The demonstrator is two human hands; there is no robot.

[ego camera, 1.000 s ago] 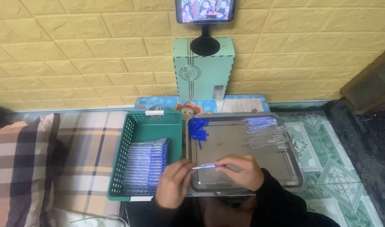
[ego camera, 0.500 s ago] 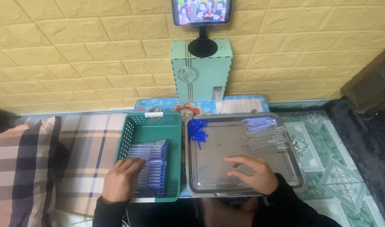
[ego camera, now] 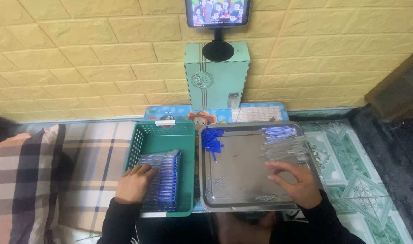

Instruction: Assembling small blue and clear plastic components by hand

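Hands: our left hand (ego camera: 135,183) rests open on pens (ego camera: 163,180) in basket (ego camera: 145,135) | right hand (ego camera: 296,183) open, fingers curled, over tray (ego camera: 247,208) | bare tray centre between.

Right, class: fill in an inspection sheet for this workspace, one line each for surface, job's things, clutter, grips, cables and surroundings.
Surface: patterned green floor tiles.
Job's things: green basket with stacked blue pens; metal tray holding blue caps and clear pen tubes.
Clutter: plaid cushion.
Grips: left hand resting on the pens; right hand over the tray, fingers open.
Cables: nothing seen.
Surroundings: yellow brick wall, teal box, phone on stand.
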